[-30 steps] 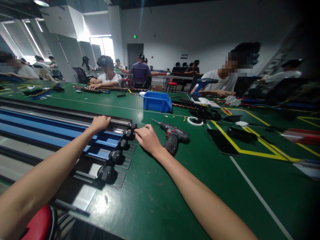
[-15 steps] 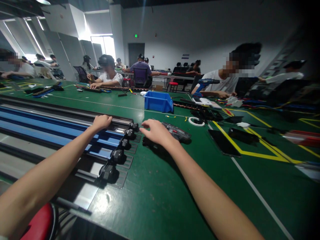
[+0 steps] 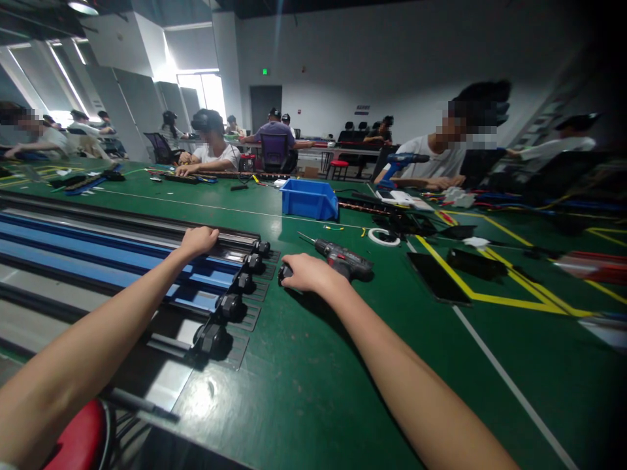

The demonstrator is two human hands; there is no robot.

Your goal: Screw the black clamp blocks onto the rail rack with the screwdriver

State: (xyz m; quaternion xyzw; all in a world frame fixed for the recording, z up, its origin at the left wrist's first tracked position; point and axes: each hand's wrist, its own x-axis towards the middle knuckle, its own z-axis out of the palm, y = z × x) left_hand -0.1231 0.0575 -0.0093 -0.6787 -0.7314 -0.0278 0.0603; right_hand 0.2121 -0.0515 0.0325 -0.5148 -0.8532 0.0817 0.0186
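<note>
My left hand (image 3: 198, 239) is curled over the end of a long dark rail (image 3: 122, 222) that runs beside blue rails (image 3: 98, 258) on the green table. A row of black end fittings (image 3: 230, 303) sits at the rail ends. My right hand (image 3: 306, 272) is closed round the handle of a red and black cordless drill (image 3: 343, 260), which lies on the table with its bit pointing away to the left.
A blue bin (image 3: 308, 198) stands further back. A white tape roll (image 3: 383, 237), black flat panels (image 3: 435, 277) and yellow floor-style tape lines (image 3: 490, 287) lie to the right. Other people sit working at the far side. A red stool (image 3: 73, 440) is at the lower left.
My right hand moved from beside the end fittings, reached over the drill, then closed round its handle. The drill shifted slightly. My left hand stayed on the rail.
</note>
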